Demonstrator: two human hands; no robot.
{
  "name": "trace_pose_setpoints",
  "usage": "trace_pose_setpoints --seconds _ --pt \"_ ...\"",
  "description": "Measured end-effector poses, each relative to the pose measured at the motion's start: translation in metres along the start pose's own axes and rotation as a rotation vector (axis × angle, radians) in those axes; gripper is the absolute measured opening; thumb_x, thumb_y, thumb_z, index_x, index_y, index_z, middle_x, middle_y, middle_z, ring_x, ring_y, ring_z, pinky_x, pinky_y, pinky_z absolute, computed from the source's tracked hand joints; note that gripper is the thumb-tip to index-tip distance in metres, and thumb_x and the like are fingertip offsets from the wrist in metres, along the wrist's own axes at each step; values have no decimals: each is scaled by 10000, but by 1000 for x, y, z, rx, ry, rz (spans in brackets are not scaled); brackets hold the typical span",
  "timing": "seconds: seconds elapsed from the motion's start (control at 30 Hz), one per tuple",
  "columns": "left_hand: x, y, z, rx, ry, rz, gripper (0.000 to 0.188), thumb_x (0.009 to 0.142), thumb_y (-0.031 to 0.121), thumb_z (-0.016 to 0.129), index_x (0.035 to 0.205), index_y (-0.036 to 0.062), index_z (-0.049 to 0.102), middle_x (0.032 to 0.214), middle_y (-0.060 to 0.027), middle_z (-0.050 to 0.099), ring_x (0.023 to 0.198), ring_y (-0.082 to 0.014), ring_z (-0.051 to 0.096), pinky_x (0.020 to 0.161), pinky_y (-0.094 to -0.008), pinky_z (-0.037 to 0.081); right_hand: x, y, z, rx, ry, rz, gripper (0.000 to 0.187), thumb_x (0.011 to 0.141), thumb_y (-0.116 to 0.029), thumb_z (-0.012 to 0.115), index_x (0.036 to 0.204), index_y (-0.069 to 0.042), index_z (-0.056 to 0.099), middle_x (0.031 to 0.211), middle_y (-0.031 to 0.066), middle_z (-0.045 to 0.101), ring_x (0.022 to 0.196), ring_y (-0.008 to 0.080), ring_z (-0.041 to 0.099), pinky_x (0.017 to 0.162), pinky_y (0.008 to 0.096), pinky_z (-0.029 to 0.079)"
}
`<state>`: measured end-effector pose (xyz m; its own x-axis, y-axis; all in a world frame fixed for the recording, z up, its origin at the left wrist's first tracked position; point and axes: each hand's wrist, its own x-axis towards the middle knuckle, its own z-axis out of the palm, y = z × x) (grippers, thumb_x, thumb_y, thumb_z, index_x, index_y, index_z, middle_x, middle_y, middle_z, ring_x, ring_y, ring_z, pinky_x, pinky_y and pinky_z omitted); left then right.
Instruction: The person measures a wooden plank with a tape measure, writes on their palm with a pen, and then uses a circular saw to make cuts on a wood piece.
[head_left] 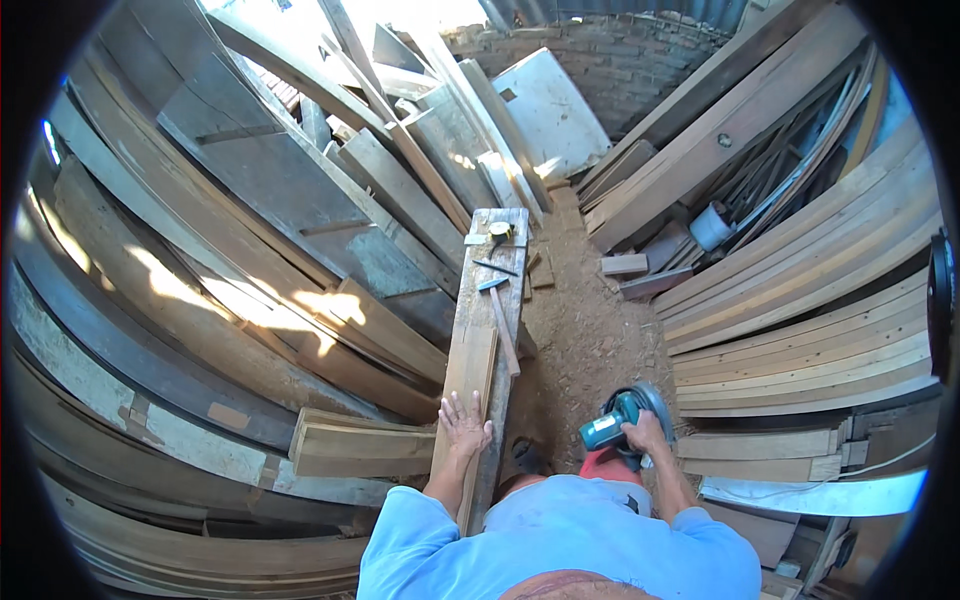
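My left hand (465,425) lies flat with fingers spread on a wooden board (471,360), which rests along a narrow, worn bench (473,295). At my right side, beside my leg, my right hand (646,433) is wrapped round the handle of a teal circular saw (602,430) with a round grey guard. The saw is held off to the right, apart from the board. Beyond the board, a hammer (504,330) lies on the bench with its head pointing away from me. A thin dark stick-like tool (495,267) and a yellow-and-black tape measure (499,232) sit farther along.
Stacked planks (800,260) line the right side, and long boards (250,180) lean along the left. A short block stack (365,445) juts toward the bench. Sawdust covers the floor (580,310). A pale panel (555,115) leans against a brick wall (640,60) at the back.
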<state>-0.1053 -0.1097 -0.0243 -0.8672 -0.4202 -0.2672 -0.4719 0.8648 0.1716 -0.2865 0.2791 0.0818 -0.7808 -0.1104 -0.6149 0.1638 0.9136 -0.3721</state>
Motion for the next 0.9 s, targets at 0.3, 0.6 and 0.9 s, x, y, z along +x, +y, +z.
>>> trace_pose_setpoints --seconds 0.3,0.6,0.9 --pt "7 24 -35 -30 -251 -194 935 860 424 623 1615 231 106 1625 -318 50 1490 -534 37 1187 -635 103 2 49 69 -124 -211 -48 563 782 -341 683 1142 89 634 1156 339 643 1128 475 616 964 498 500" --pt "63 72 -31 -361 -55 -108 746 874 369 644 1529 167 348 1245 -292 573 1214 -444 531 1040 -508 435 23 49 31 -35 -211 5 557 784 -304 717 1170 82 608 1148 331 646 1104 453 630 939 473 510" --pt "125 120 -36 -293 -260 -84 737 905 430 590 1551 187 328 1265 -362 541 1193 -475 566 1031 -501 463 6 69 30 92 -120 90 482 764 -251 699 1169 6 659 1076 308 680 1030 437 667 889 473 532"
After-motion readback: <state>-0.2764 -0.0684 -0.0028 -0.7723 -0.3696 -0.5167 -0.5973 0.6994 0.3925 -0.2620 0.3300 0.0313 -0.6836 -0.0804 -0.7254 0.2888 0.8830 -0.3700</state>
